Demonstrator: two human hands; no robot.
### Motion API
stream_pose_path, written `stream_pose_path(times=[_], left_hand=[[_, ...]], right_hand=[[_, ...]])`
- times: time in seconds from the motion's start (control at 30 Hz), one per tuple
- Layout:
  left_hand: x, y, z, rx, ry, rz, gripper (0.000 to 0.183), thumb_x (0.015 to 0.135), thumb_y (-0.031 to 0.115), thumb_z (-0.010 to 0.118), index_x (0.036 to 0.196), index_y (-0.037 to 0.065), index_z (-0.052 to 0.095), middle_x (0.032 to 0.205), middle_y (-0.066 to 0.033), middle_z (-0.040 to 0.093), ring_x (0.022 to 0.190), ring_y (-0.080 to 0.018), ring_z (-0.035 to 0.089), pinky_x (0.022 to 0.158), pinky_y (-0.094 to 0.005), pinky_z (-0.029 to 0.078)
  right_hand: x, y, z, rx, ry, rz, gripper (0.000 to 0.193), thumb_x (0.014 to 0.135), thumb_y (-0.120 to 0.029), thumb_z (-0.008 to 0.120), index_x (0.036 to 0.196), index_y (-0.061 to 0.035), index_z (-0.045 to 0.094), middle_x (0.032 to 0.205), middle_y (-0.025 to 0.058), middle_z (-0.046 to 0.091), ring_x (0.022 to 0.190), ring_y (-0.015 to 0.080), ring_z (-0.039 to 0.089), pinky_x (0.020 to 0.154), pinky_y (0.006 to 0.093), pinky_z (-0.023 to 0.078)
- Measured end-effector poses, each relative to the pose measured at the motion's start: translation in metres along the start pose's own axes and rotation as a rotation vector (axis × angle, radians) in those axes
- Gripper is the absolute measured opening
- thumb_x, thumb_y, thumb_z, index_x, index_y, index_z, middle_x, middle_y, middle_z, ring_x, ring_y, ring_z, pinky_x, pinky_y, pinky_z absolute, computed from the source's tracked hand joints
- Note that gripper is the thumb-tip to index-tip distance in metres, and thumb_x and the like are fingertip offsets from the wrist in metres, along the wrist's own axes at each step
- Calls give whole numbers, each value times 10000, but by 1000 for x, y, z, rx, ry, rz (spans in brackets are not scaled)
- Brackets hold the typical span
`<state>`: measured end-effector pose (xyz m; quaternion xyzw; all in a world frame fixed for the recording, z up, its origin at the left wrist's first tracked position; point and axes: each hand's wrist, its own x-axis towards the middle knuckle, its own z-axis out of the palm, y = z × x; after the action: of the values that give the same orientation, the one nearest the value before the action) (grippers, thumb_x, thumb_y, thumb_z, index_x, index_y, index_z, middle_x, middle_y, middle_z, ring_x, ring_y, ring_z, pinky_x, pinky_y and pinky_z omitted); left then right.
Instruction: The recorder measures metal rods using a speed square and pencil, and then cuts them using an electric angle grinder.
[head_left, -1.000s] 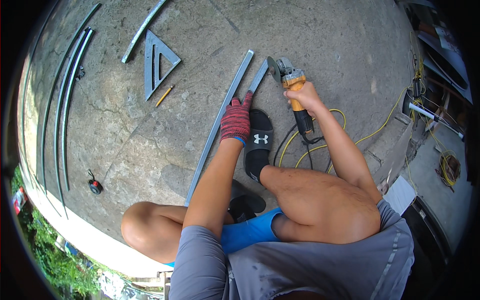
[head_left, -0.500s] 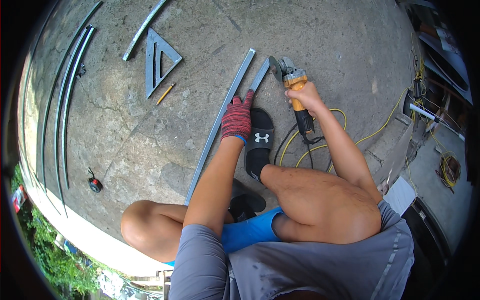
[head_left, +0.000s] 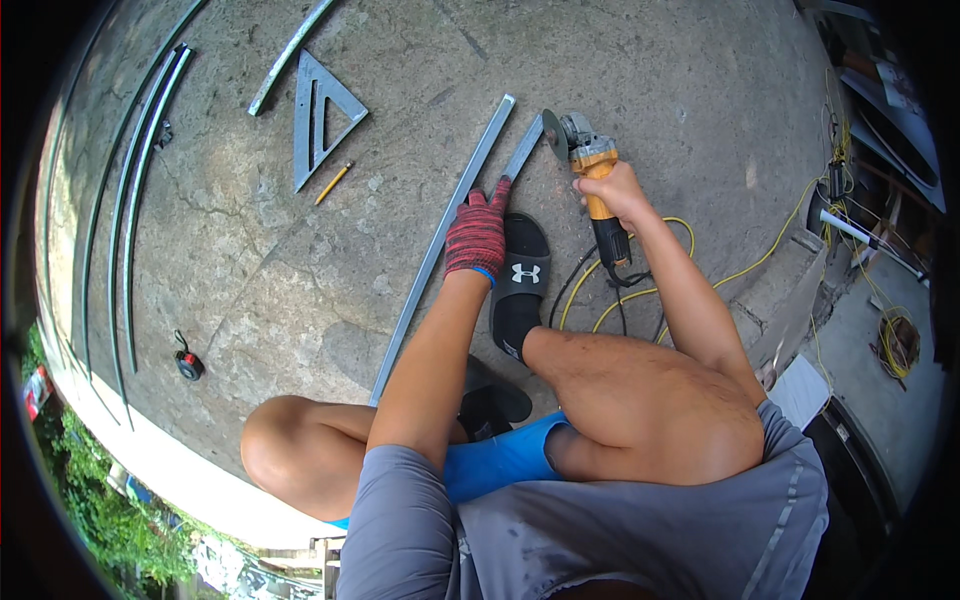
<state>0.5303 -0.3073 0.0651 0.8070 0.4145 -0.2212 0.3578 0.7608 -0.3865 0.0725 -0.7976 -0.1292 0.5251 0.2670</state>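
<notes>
The hands are both busy: the bare right hand is wrapped around the yellow body of an angle grinder; the gloved left hand lays a forefinger on a short metal bar, though whether it grips cannot be told. The grinder's disc stands right beside the bar's far end, contact unclear. A long metal bar lines the glove's left side, a black sandal its right. Concrete floor opens out beyond the disc; yellow cord crosses toward the cluttered right edge
</notes>
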Motion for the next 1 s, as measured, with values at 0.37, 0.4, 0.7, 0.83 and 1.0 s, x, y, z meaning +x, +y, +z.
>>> stream_pose_path(times=[0.37, 0.4, 0.7, 0.83, 1.0], left_hand=[[-1, -1, -2, -37, 9, 10, 656, 940, 15, 465, 1532, 271, 341, 1400, -191, 468, 1184, -355, 570, 962, -459, 532], [0, 0, -3, -29, -12, 2, 654, 941, 17, 462, 1531, 271, 342, 1403, -191, 466, 1185, -356, 570, 963, -460, 532], [0, -1, -2, -51, -3, -6, 662, 936, 3, 462, 1530, 270, 344, 1411, -203, 457, 1186, -370, 569, 960, -468, 533], [0, -1, 0, -38, -2, -7, 672, 931, -8, 464, 1531, 270, 343, 1411, -207, 455, 1190, -375, 568, 959, -470, 534], [0, 1, -5, -46, -21, -14, 682, 927, -14, 467, 1533, 273, 340, 1396, -205, 464, 1188, -373, 572, 950, -472, 539]], right_hand=[[5, 3, 1, -10, 15, -21, 252, 748, -122, 789, 925, 15, 674, 790, 70, 675, 651, 161, 651, 591, 316, 521], [6, 4, 1, -11, 15, -20, 252, 748, -122, 789, 925, 15, 674, 790, 70, 675, 651, 161, 651, 591, 316, 521], [6, -2, 3, -9, 31, -20, 274, 733, -123, 789, 929, 33, 678, 792, 78, 677, 659, 162, 656, 585, 318, 523], [3, -4, 7, 14, 48, 1, 266, 730, -104, 784, 929, 38, 678, 799, 82, 683, 652, 164, 659, 584, 315, 526], [5, 1, 7, 29, 45, -8, 260, 736, -87, 779, 937, 41, 677, 816, 88, 691, 645, 164, 662, 579, 309, 527]])
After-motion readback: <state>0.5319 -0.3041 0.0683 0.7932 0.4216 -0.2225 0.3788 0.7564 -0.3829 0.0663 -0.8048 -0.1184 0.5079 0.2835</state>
